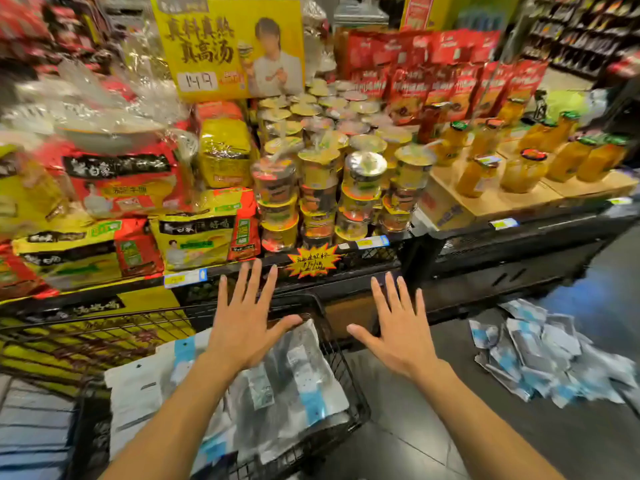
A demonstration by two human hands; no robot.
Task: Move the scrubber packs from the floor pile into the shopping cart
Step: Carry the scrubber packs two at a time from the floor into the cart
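Observation:
Several white-and-blue scrubber packs (291, 382) lie heaped in the black wire shopping cart (337, 344) at the bottom left. More scrubber packs form a floor pile (540, 355) at the right on the dark floor. My left hand (247, 317) hovers flat above the cart with its fingers spread and holds nothing. My right hand (398, 327) is spread the same way just right of the cart's rim, over the floor, and is empty too. The pile lies to the right of my right hand.
A low display shelf (381, 271) runs behind the cart, stacked with noodle bags (194, 237), noodle cups (332, 188) and jars of yellow fruit (519, 157) on cartons. A yellow promo sign (207, 46) stands at the back. Dark floor (485, 410) stretches between cart and pile.

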